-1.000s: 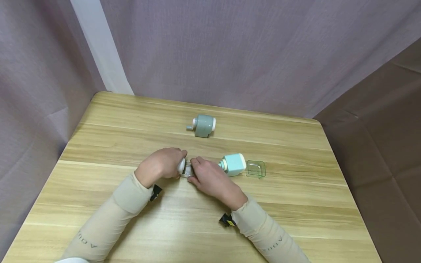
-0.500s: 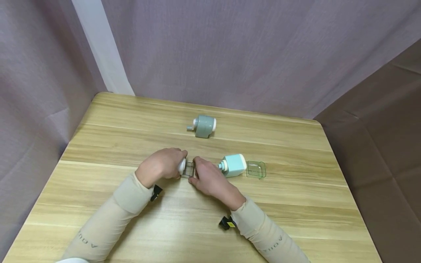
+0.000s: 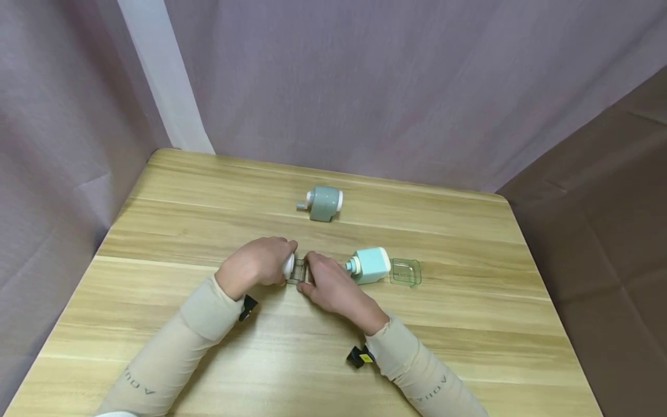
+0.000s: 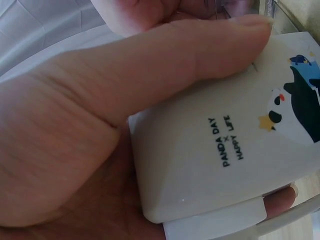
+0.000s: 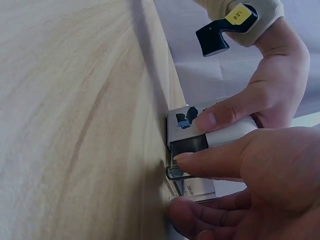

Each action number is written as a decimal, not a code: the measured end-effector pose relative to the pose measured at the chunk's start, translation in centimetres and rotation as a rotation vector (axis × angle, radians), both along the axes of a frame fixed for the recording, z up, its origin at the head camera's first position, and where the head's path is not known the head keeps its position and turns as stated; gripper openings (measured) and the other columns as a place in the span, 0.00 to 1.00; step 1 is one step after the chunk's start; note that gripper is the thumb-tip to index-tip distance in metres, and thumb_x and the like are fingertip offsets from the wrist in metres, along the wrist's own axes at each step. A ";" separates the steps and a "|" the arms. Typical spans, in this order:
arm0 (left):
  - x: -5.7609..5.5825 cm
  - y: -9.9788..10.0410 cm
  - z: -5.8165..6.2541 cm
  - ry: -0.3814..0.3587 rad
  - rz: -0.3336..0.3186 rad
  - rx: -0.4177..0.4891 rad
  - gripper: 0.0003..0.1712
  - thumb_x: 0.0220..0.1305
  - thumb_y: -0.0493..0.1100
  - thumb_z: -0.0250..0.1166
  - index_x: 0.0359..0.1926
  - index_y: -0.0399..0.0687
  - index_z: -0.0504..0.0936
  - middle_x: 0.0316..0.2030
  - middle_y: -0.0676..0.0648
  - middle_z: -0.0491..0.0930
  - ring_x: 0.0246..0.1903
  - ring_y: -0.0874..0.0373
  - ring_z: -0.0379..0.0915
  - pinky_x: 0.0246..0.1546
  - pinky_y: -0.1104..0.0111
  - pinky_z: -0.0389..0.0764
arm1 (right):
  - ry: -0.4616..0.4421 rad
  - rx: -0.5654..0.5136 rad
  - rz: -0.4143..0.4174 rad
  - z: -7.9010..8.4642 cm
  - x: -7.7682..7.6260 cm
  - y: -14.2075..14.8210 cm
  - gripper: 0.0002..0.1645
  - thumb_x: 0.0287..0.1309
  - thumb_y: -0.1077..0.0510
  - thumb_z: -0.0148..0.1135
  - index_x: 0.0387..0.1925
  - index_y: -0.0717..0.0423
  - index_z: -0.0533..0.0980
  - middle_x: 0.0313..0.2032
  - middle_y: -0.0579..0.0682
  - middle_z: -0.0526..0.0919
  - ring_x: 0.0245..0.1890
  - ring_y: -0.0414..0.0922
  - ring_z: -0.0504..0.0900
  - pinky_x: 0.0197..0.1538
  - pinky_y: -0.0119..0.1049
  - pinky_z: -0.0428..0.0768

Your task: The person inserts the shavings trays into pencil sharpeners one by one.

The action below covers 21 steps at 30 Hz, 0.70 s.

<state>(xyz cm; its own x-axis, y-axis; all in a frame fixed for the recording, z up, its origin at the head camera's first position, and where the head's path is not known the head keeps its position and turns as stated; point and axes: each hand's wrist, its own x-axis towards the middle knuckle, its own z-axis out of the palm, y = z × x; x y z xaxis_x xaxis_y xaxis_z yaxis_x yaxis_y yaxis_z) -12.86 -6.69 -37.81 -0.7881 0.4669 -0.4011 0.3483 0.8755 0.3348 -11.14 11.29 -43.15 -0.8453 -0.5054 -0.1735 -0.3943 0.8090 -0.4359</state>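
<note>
My left hand (image 3: 259, 262) grips a white hand-crank pencil sharpener (image 4: 200, 160) with a panda print and lettering, its thumb across the body. In the head view, most of the sharpener is hidden by that hand. My right hand (image 3: 336, 284) pinches a smoky clear shavings drawer (image 3: 298, 271) between thumb and fingers, at the sharpener's right side. Seen from the right wrist, the drawer lies right at the sharpener's open end, low over the table. A light blue sharpener (image 3: 372, 265) lies on its side just beyond the right hand.
A clear green drawer (image 3: 406, 271) lies at the base of the light blue sharpener. Farther back on the wooden table (image 3: 219, 197) is a grey-green crank sharpener (image 3: 324, 204), its handle pointing left. Grey curtains (image 3: 365, 87) hang behind the table.
My right hand has shifted slightly to the right, and more of the clear drawer shows between the hands. The left hand keeps its grip on the white sharpener.
</note>
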 end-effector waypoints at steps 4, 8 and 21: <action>0.0 0.0 0.0 0.005 -0.002 -0.001 0.37 0.51 0.39 0.79 0.62 0.38 0.74 0.49 0.40 0.82 0.45 0.47 0.79 0.52 0.53 0.84 | 0.014 -0.015 0.010 -0.3 0.0 0.0 0.23 0.62 0.49 0.71 0.51 0.56 0.73 0.34 0.47 0.78 0.30 0.42 0.75 0.27 0.33 0.76; 0.1 0.0 0.0 0.007 -0.004 0.002 0.37 0.52 0.39 0.78 0.62 0.38 0.74 0.50 0.40 0.82 0.46 0.47 0.79 0.53 0.53 0.84 | 0.034 -0.027 0.022 -0.5 0.1 -0.2 0.24 0.62 0.49 0.71 0.52 0.57 0.73 0.35 0.46 0.78 0.30 0.42 0.76 0.28 0.33 0.76; 0.1 0.0 0.0 0.015 -0.002 -0.003 0.39 0.52 0.39 0.78 0.63 0.35 0.72 0.52 0.38 0.82 0.47 0.45 0.79 0.54 0.53 0.83 | 0.064 -0.069 0.063 -1.0 0.0 -0.3 0.18 0.62 0.53 0.71 0.46 0.55 0.73 0.32 0.45 0.76 0.29 0.41 0.75 0.29 0.32 0.76</action>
<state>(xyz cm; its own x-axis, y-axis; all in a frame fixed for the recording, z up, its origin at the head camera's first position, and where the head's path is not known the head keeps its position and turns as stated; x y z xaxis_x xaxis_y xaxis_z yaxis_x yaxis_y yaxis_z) -12.78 -6.72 -37.81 -0.7929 0.4675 -0.3908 0.3549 0.8757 0.3274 -11.13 11.00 -44.17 -0.8194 -0.5672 -0.0829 -0.4727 0.7503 -0.4622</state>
